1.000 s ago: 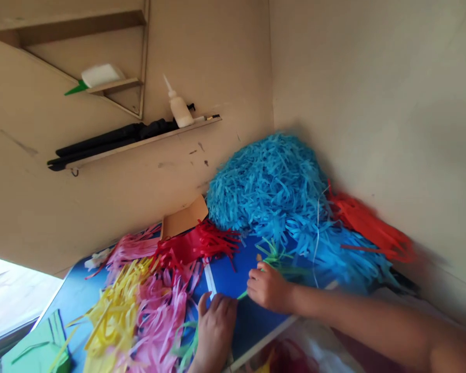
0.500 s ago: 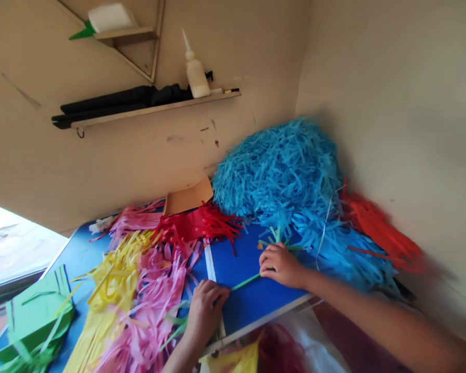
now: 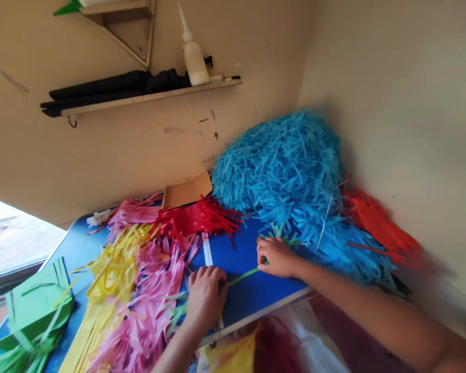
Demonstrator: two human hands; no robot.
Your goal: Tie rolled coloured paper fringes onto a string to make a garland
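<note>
A thin green paper strip [image 3: 244, 276] is stretched between my two hands just above the blue tabletop. My left hand [image 3: 207, 295] rests low near the table's front edge, its curled fingers closed on one end. My right hand [image 3: 276, 257] pinches the strip farther up and to the right, thumb against fingers. Just beyond the right hand a light green fringe tuft [image 3: 277, 230] spreads out; how it joins the strip is hidden by the fingers. More pale green strips [image 3: 178, 311] lie left of my left hand.
A big blue fringe heap [image 3: 279, 160] fills the back right corner, with orange-red fringe [image 3: 380, 225] beside it. Red [image 3: 194, 220], yellow [image 3: 116, 264] and pink [image 3: 157, 280] fringes cover the left. Green sheets [image 3: 39, 305] lie far left. A shelf [image 3: 151, 97] holds a glue bottle [image 3: 196, 62].
The view has shifted slightly. Both hands keep hold of the strip; the right hand has turned a little, and the fingers of my left hand now lie flatter over it.
</note>
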